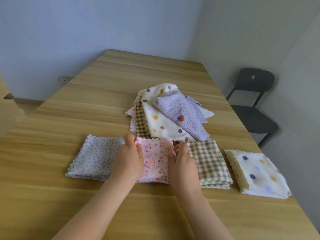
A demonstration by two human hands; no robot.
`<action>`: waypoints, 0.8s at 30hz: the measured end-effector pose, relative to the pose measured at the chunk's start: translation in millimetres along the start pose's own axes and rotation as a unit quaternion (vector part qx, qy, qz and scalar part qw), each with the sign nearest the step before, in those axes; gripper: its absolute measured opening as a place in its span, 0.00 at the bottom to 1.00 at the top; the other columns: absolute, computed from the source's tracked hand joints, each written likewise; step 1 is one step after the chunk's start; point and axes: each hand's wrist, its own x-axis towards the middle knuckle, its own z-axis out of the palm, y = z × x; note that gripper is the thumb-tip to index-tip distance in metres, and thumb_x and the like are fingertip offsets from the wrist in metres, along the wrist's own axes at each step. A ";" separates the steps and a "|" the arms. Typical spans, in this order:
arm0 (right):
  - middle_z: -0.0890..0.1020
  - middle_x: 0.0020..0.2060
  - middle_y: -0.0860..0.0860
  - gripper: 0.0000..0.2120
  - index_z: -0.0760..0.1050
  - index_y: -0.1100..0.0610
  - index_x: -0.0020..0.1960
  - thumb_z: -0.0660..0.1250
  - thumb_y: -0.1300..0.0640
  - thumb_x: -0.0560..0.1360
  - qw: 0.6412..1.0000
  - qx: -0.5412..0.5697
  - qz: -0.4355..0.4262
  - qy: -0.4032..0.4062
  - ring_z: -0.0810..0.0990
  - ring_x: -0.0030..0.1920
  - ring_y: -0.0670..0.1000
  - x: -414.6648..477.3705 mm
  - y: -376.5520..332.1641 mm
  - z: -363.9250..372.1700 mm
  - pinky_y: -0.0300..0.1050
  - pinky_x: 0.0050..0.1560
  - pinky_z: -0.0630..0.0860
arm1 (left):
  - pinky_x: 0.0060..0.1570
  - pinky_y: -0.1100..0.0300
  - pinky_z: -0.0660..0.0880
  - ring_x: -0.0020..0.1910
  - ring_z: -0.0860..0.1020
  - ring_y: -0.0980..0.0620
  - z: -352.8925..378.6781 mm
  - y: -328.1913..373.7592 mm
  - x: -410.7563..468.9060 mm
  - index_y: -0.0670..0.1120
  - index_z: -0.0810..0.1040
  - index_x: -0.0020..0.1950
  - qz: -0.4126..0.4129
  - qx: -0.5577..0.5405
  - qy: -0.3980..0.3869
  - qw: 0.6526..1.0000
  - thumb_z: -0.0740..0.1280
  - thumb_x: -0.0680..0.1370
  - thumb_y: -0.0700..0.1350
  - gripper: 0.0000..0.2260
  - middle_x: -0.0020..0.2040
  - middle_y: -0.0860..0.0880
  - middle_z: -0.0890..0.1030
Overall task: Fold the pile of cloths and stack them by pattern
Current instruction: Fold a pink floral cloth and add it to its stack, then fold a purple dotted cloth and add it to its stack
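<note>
**While Two Hands Hold the Pink Cloth, Folded Stacks Flank It**

As the left hand point(129, 156) and the right hand point(183, 163) close in from either side, the pink speckled cloth point(155, 160) lies folded square between them on the wooden table point(103, 87). The left hand pinches its left edge near the far corner, with the thumb on top. The right hand's curled fingertips point(175, 149) grip its right edge.

Just beside the left hand sits a lilac dotted stack point(95, 158), its near edge touching that forearm. Just beside the right hand lies a green plaid stack point(210, 165). Farther right, a little apart, rests a white polka-dot stack point(259, 172), turned at a slight angle near the table's edge.

Behind the row, the unfolded pile point(173, 113) is heaped loosely: a lilac cloth on top, a white polka-dot one under it, then plaid and pink edges showing at the left.

A dark chair point(251, 101) stands by the right wall; the small pale tag on its back is too small to read. A wall socket point(63, 79) shows at left.
</note>
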 end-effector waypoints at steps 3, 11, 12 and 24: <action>0.75 0.33 0.50 0.08 0.63 0.59 0.59 0.56 0.56 0.82 1.000 -0.025 -0.015 -0.004 0.72 0.28 0.47 2.2 0.3 0.2 0.38 0.20 0.59 | 0.22 0.64 0.60 0.25 0.71 0.54 -1.2 3.0 -0.4 0.41 0.61 0.68 -0.009 0.005 -0.008 1.000 0.55 0.83 0.44 0.15 0.31 0.50 0.73; 0.78 0.49 0.50 0.07 0.74 0.54 0.53 0.65 0.52 0.78 0.992 -0.098 -0.069 0.044 0.78 0.41 0.51 8.7 -4.2 -26.1 0.39 0.32 0.70 | 0.44 0.59 0.70 0.48 0.75 0.49 -26.9 10.9 5.9 0.45 0.73 0.61 0.075 0.037 0.049 0.995 0.66 0.78 0.46 0.13 0.53 0.47 0.75; 0.78 0.49 0.49 0.07 0.76 0.54 0.52 0.66 0.52 0.77 0.991 -0.100 -0.073 0.057 0.78 0.40 0.49 13.0 -3.8 -31.1 0.40 0.33 0.72 | 0.44 0.60 0.69 0.47 0.75 0.50 -26.9 12.5 8.5 0.45 0.75 0.59 0.097 0.008 0.050 0.994 0.66 0.77 0.45 0.11 0.51 0.49 0.76; 0.80 0.48 0.47 0.09 0.79 0.52 0.56 0.67 0.53 0.76 0.991 -0.113 -0.071 0.030 0.76 0.38 0.47 90.9 31.1 -54.9 0.36 0.29 0.66 | 0.49 0.56 0.77 0.48 0.78 0.53 4.7 48.2 92.3 0.44 0.81 0.53 0.254 -0.061 0.009 0.965 0.72 0.73 0.39 0.09 0.51 0.50 0.79</action>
